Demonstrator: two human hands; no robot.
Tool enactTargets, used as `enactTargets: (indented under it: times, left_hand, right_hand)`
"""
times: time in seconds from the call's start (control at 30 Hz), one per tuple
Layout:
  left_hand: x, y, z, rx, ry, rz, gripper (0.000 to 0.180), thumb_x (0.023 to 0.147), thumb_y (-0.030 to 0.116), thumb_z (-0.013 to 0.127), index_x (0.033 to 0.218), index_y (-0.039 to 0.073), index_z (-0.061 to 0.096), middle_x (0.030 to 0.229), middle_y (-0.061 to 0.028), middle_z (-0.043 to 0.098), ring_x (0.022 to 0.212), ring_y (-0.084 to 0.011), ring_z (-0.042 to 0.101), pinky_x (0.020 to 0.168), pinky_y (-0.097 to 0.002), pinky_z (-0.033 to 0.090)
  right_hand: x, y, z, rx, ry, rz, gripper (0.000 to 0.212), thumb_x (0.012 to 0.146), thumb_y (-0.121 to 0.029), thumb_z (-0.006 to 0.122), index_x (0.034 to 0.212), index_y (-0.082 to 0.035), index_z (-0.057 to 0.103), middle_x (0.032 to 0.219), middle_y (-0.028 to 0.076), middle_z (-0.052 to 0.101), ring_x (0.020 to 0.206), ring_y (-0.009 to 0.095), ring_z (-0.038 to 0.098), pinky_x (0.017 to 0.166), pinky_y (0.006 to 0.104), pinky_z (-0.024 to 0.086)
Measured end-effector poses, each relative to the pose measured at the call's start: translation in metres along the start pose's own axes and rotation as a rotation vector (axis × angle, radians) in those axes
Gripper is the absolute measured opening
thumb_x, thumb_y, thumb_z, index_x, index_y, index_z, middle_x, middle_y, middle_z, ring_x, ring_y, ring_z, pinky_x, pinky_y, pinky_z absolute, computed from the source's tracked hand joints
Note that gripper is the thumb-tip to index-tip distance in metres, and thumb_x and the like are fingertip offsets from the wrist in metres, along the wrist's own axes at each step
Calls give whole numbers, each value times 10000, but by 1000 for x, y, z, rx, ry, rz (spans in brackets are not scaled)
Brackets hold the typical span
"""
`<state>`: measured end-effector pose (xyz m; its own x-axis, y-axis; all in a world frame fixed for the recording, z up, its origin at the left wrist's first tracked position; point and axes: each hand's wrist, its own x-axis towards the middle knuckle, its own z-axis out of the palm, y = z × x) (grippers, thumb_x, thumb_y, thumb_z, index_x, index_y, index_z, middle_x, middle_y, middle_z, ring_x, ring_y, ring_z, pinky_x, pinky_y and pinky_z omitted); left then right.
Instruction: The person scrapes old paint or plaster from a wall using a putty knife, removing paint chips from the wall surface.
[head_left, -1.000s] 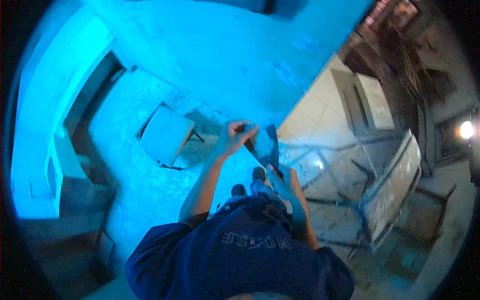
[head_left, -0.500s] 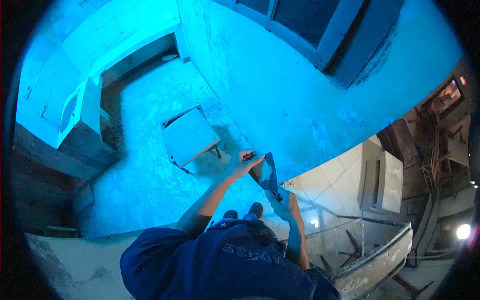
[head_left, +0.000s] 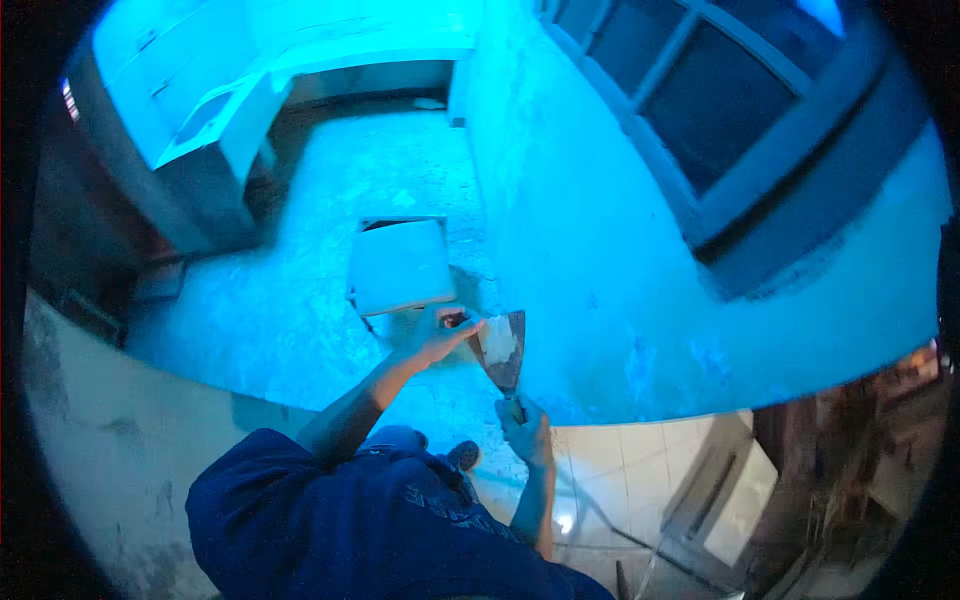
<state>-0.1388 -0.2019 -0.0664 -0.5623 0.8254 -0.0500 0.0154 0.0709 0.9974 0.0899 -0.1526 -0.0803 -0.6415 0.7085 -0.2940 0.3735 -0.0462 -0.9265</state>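
Observation:
My right hand point(head_left: 527, 432) is wrapped round the handle of a putty knife point(head_left: 500, 345). Its wide, triangular blade points away from me, with a pale patch on the dark, stained face. At the blade's left edge is my left hand point(head_left: 437, 337), fingers curled in and fingertips up against the metal. A small dark spot shows between thumb and finger there; whether it is a held bit or just shadow is unclear. Both hands are in front of my body, above the floor.
Beyond my left hand stands a low square table point(head_left: 402, 266). A rough wall point(head_left: 590, 260) with a barred window point(head_left: 715, 110) runs along the right. Counters point(head_left: 215, 130) line the far left. A pale box-like unit point(head_left: 740, 510) stands on tiles at lower right, beside blurred clutter.
The putty knife has turned more upright, showing its blade face more fully. Both hands have shifted left in the picture, keeping their places on it. The whole view has swung round.

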Motion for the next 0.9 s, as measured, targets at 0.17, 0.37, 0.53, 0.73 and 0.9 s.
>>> enactTargets:
  times: [0.17, 0.37, 0.53, 0.73, 0.9]
  left_hand:
    - [-15, 11, -79, -4, 243, 69, 154, 840, 161, 632, 843, 7, 646, 780, 10, 614, 743, -51, 542, 661, -223, 438]
    - [-15, -7, -179, -75, 533, 7, 192, 836, 159, 632, 806, -30, 642, 742, -81, 648, 673, -133, 602, 642, -283, 492]
    - [-5, -9, -287, -213, 638, 142, 166, 830, 136, 640, 818, -28, 651, 735, -62, 644, 662, -112, 593, 634, -256, 477]
    - [-13, 8, -386, -376, 1047, 139, 207, 851, 193, 615, 857, -10, 653, 738, -57, 632, 661, -116, 598, 648, -254, 491]
    - [-34, -9, -433, -474, 1258, 45, 216, 858, 210, 608, 821, 1, 645, 733, -63, 628, 653, -117, 601, 620, -254, 498]
  right_hand:
    - [54, -41, 37, -206, -198, -289, 304, 828, -312, 633, 744, -29, 562, 579, -1, 500, 536, 62, 450, 480, 260, 378]
    - [98, -97, 124, -296, -374, -477, 311, 839, -339, 606, 827, -30, 574, 625, 57, 555, 581, 109, 510, 531, 301, 411]
    - [132, -133, 229, -306, -468, -540, 294, 848, -313, 580, 900, -23, 582, 744, 202, 604, 720, 387, 598, 594, 432, 450]
    - [175, -165, 318, -339, -664, -506, 366, 824, -392, 595, 836, -26, 604, 653, 150, 574, 613, 274, 599, 560, 392, 440]
    - [207, -179, 372, -506, -825, -504, 473, 787, -477, 604, 835, -6, 616, 716, 172, 593, 675, 265, 605, 607, 387, 456]
